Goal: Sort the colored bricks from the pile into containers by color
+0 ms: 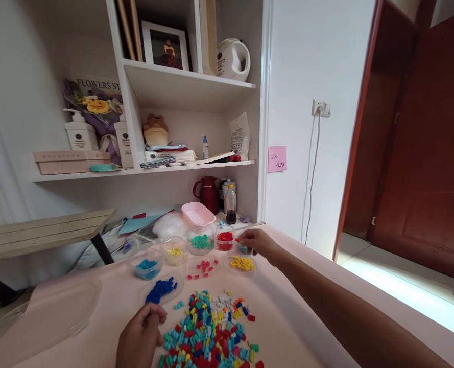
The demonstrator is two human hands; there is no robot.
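My right hand point(258, 242) reaches out to the far containers, its fingers pinched. A small red brick shows at the fingertips, beside the clear tub of red bricks point(225, 240). Partly hidden under this hand is a container with light-blue bricks point(243, 249). My left hand point(141, 335) rests curled on the table at the left edge of a mixed pile of small toy building bricks point(207, 332). Whatever its fingers may hold is hidden. Just beyond it lies a clear tray of dark-blue bricks point(161, 290).
Around the pile stand clear containers of blue point(147, 266), pale yellow point(175, 252), green point(201, 242), pink point(204, 268) and yellow bricks point(242, 262). Behind them are a pink basin point(198, 214), a bottle point(231, 204) and a dark-red jug point(209, 195). A clear lid point(54, 312) lies left.
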